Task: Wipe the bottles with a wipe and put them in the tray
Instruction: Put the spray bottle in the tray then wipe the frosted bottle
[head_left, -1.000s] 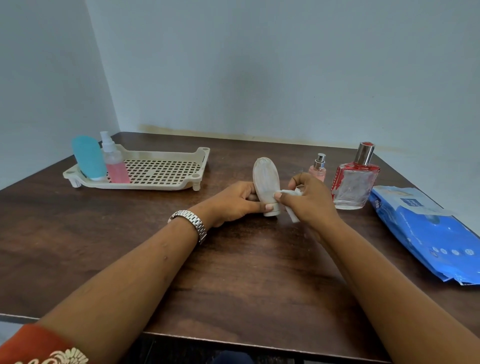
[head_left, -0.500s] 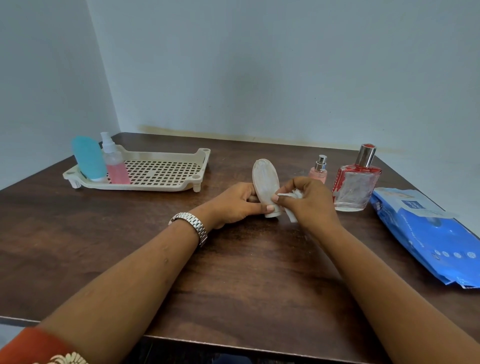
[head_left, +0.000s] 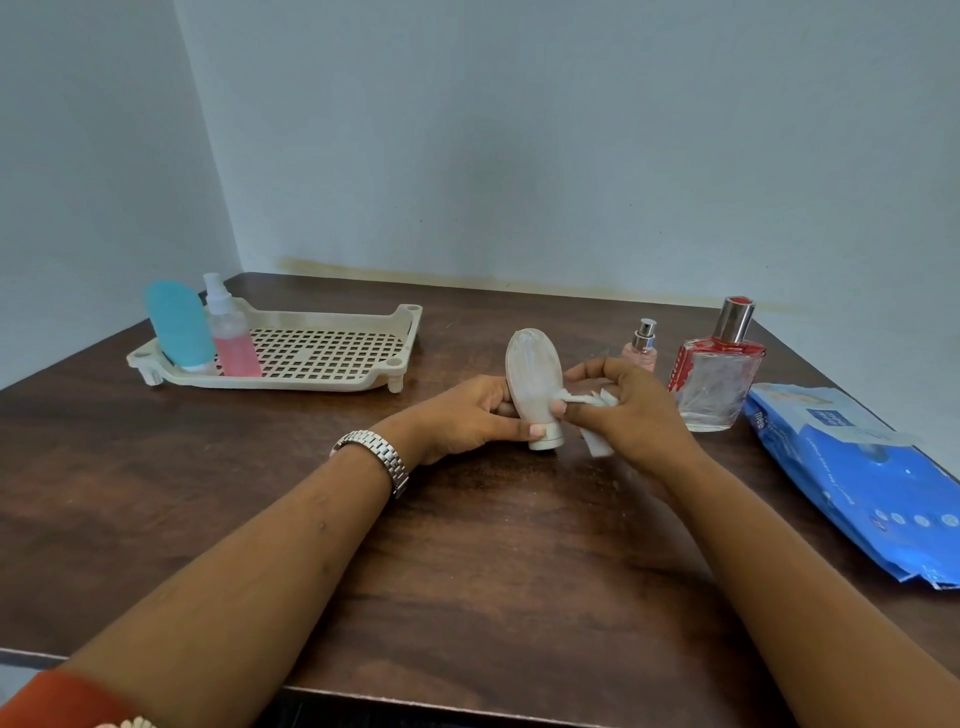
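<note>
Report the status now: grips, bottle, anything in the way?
Left grip holds beige bottle, cap down. Right grip pinches wipe against it. Nothing between bottle and tray.

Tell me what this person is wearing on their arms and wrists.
A silver metal link watch band circles the left wrist. In the bottom left corner, a reddish-orange sleeve with a white patterned edge covers the left upper arm. The right arm is bare as far as the frame shows, with no sleeve or jewellery visible.

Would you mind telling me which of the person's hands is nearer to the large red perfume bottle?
Right. The right hand, holding the wipe, is just beside the perfume bottle; the left hand is farther away, on the far side of the white bottle it grips.
</note>
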